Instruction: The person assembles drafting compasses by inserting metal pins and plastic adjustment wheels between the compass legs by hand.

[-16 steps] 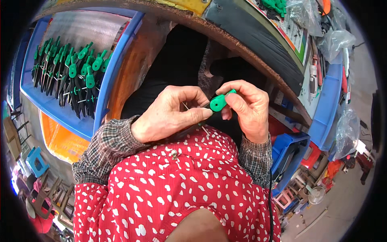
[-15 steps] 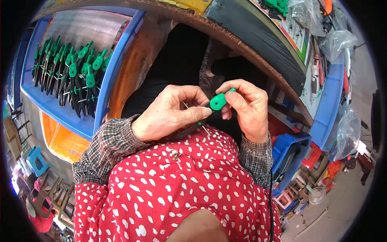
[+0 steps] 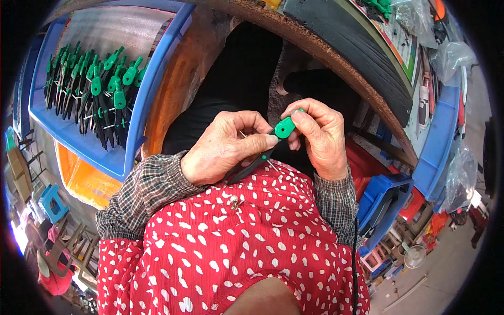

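My left hand point(image 3: 223, 148) and my right hand point(image 3: 318, 135) meet over my lap on one small tool, a compass with a green plastic head point(image 3: 284, 127) and dark legs point(image 3: 247, 167). The right fingers pinch the green head. Thumb and fingers of the left hand grip the dark legs just below it, and a thin metal point shows beside them. Most of the legs are hidden under the left palm. I wear a red white-dotted apron point(image 3: 226, 252) over checked sleeves.
A blue tray point(image 3: 134, 126) at upper left holds several finished green-headed compasses point(image 3: 100, 94). An orange bin point(image 3: 79, 178) sits below it. A rusty curved table edge point(image 3: 336, 58) arcs overhead. Blue and red crates point(image 3: 383, 194) stand at the right, plastic bags above them.
Both hands stay on the compass; the grip has barely shifted.
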`<state>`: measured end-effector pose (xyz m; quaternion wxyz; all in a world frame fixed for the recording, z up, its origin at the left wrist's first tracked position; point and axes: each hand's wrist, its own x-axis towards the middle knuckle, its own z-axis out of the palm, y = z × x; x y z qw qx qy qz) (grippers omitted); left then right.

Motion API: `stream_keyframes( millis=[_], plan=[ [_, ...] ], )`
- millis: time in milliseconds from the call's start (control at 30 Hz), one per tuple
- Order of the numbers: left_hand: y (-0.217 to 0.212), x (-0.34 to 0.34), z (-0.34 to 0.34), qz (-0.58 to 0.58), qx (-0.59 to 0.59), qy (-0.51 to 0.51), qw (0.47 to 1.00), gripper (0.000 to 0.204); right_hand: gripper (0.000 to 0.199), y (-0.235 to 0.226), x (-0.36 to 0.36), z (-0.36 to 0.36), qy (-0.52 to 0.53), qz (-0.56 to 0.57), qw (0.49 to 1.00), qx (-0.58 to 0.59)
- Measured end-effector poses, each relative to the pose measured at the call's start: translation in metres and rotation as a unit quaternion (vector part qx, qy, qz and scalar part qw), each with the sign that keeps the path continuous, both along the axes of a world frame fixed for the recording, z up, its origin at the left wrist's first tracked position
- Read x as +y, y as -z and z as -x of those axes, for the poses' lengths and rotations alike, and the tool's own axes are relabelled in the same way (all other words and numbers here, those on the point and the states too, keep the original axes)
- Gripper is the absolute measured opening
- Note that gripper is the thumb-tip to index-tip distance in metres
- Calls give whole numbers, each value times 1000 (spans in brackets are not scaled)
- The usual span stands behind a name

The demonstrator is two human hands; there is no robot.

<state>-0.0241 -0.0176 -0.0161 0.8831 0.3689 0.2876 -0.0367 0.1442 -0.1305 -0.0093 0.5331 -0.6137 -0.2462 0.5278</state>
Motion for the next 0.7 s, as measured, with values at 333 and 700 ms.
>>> stream_keyframes(
  millis=[333,700],
  plan=[
    [5,0,0,-11,6,-2,1000,11,19,7,0,3,5,10,1000,13],
    [14,4,-5,25,12,-33,999,13,21,20,6,8,38,25,997,70]
  ],
)
